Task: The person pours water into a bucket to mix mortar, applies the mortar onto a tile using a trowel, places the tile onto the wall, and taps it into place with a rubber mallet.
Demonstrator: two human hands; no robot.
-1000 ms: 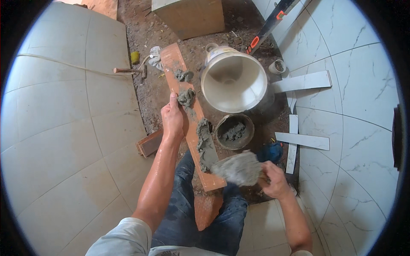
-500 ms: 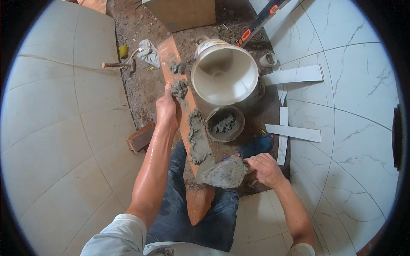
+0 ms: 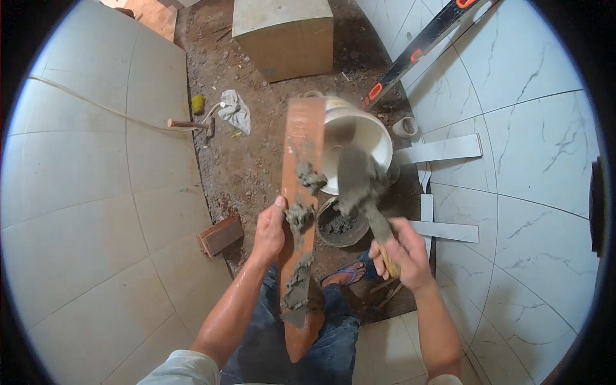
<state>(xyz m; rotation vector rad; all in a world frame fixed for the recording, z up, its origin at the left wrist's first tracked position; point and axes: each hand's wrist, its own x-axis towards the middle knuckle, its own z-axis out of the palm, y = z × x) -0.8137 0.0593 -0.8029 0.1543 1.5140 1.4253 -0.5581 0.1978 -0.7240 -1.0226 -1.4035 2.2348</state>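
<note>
Both hands grip: the left hand (image 3: 269,231) a plank (image 3: 301,242), the right hand (image 3: 407,253) a trowel (image 3: 355,172), now swung off the plank, ahead of that hand, bearing mortar (image 3: 371,189); spreading seems paused.

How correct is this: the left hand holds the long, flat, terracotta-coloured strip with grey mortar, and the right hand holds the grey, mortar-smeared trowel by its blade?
One part is wrong: the head view shows the right hand holding the grey, mortar-smeared trowel by its yellowish-brown handle, not its blade. The left hand holds the long, flat, terracotta-coloured strip with grey mortar.
</note>
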